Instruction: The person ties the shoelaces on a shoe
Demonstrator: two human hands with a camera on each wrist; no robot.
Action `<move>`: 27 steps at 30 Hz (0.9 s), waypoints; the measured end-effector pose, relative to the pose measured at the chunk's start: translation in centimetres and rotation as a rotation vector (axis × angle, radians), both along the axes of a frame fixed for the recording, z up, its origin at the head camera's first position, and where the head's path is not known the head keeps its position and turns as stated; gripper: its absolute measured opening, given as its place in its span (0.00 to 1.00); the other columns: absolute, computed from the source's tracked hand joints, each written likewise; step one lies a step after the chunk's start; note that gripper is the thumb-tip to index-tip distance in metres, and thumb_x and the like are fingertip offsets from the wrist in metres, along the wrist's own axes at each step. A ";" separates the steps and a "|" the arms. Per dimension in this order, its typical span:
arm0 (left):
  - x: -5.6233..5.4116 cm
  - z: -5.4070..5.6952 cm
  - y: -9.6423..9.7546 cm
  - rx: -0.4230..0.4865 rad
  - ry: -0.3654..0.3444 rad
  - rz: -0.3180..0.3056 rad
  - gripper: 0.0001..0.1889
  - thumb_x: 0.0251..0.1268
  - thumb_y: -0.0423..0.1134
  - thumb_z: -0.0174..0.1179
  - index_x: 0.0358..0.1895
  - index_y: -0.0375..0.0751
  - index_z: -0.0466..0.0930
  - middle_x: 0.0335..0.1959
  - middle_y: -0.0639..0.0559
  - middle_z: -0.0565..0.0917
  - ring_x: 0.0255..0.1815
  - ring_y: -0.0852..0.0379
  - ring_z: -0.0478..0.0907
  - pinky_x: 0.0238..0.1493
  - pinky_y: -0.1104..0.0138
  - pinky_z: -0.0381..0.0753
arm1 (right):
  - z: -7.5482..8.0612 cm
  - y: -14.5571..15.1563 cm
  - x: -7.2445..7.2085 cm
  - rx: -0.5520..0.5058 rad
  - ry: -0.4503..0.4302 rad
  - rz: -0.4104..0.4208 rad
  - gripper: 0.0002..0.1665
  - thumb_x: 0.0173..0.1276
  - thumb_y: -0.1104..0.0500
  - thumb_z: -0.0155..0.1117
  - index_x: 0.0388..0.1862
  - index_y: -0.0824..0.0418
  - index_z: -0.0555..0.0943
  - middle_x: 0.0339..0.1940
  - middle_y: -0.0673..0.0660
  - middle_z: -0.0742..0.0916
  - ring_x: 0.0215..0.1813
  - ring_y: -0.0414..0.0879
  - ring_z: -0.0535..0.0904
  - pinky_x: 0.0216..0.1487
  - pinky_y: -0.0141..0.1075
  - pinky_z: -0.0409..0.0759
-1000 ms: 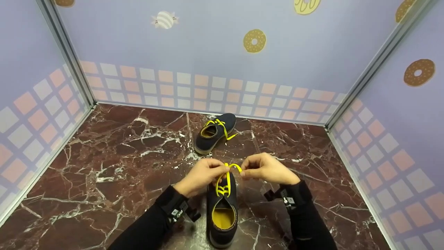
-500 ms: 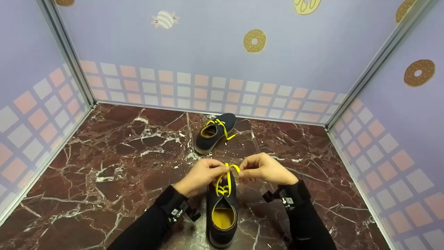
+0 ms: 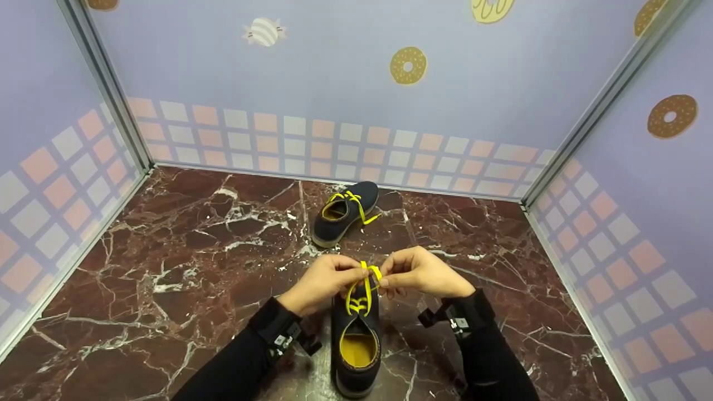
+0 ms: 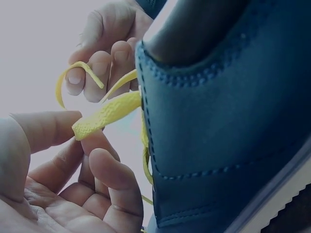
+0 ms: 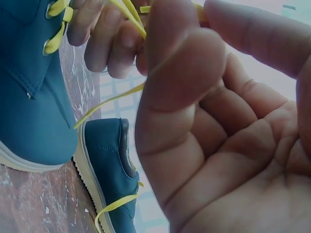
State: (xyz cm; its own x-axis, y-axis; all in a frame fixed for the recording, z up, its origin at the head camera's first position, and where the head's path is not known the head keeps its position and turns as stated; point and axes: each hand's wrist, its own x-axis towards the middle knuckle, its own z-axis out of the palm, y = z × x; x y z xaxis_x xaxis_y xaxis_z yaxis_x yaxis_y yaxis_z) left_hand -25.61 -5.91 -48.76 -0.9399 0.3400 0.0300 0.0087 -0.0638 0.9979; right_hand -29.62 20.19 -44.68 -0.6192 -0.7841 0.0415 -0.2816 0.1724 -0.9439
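A dark shoe [image 3: 356,379] with a yellow lining stands on the floor between my forearms, toe pointing away. Yellow shoelace [image 3: 359,305] runs through its eyelets and rises off the front. Above the toe, my left hand [image 3: 328,281] pinches a folded part of the lace between thumb and forefinger; the left wrist view shows this flat yellow lace [image 4: 108,114] at the fingertips. My right hand [image 3: 426,274] pinches another stretch of lace just to the right, its fingertips close to the left hand's. In the right wrist view the right thumb covers most of that grip.
A second dark shoe [image 3: 334,223] with yellow laces lies farther off, near the back wall [image 3: 334,72], one lace end trailing on the floor. Reddish marble floor [image 3: 211,262] spreads around. Side walls [image 3: 629,184] with metal corner strips stand left and right.
My right hand has moved slightly left, toward the left hand, and the arc of lace between them has become smaller. The left hand and both shoes have stayed in place.
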 end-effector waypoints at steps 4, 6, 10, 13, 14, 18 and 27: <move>0.0 0.0 0.0 0.004 -0.009 0.002 0.13 0.74 0.33 0.71 0.48 0.21 0.90 0.24 0.55 0.83 0.21 0.63 0.69 0.24 0.72 0.71 | 0.0 -0.2 0.1 -0.014 -0.028 0.012 0.08 0.78 0.63 0.75 0.45 0.69 0.89 0.36 0.70 0.90 0.33 0.44 0.87 0.32 0.33 0.84; 0.0 0.0 0.0 0.009 -0.015 0.003 0.11 0.74 0.32 0.71 0.47 0.22 0.91 0.24 0.55 0.83 0.21 0.63 0.69 0.24 0.72 0.71 | -0.1 -0.3 0.1 -0.007 -0.029 0.013 0.08 0.78 0.62 0.75 0.45 0.68 0.90 0.36 0.73 0.90 0.33 0.46 0.88 0.32 0.32 0.83; 0.0 0.0 -0.1 0.020 -0.016 -0.004 0.12 0.74 0.31 0.70 0.47 0.20 0.89 0.28 0.51 0.86 0.22 0.63 0.71 0.23 0.73 0.71 | -0.2 -0.6 0.1 0.017 -0.015 0.012 0.07 0.78 0.62 0.76 0.45 0.66 0.90 0.38 0.75 0.90 0.33 0.52 0.88 0.33 0.32 0.84; 0.0 -0.1 -0.1 0.018 -0.001 -0.007 0.12 0.74 0.31 0.70 0.47 0.19 0.89 0.30 0.48 0.87 0.22 0.63 0.71 0.23 0.73 0.72 | -0.4 -0.8 0.1 0.028 -0.006 0.011 0.06 0.78 0.62 0.76 0.45 0.66 0.90 0.38 0.74 0.90 0.32 0.53 0.87 0.32 0.31 0.83; 0.0 -0.1 -0.1 0.016 0.002 -0.009 0.12 0.74 0.31 0.70 0.47 0.20 0.89 0.30 0.49 0.88 0.22 0.63 0.71 0.23 0.73 0.72 | -0.4 -0.8 0.1 0.030 -0.005 0.010 0.06 0.77 0.62 0.76 0.44 0.65 0.91 0.37 0.74 0.90 0.31 0.51 0.86 0.30 0.30 0.81; 0.0 -0.1 -0.2 0.013 0.000 -0.009 0.10 0.74 0.31 0.70 0.45 0.23 0.91 0.30 0.47 0.88 0.22 0.63 0.72 0.23 0.73 0.72 | -0.6 -0.9 0.1 0.036 0.006 0.010 0.05 0.77 0.62 0.77 0.43 0.64 0.90 0.35 0.72 0.90 0.29 0.44 0.85 0.28 0.29 0.78; -0.1 0.0 -0.2 0.007 0.001 -0.008 0.08 0.74 0.31 0.70 0.43 0.25 0.90 0.29 0.50 0.87 0.23 0.61 0.73 0.24 0.72 0.74 | -0.7 -1.2 0.3 0.098 0.028 -0.028 0.07 0.71 0.62 0.82 0.40 0.61 0.90 0.31 0.64 0.90 0.27 0.41 0.82 0.25 0.28 0.76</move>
State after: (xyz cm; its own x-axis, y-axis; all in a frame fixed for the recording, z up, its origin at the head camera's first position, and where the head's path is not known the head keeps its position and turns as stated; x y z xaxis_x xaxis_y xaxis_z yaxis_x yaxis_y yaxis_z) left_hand -25.67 -6.12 -48.78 -0.9371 0.3475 0.0334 0.0094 -0.0707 0.9975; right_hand -29.35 18.95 -45.35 -0.6405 -0.7677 -0.0173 -0.3015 0.2721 -0.9138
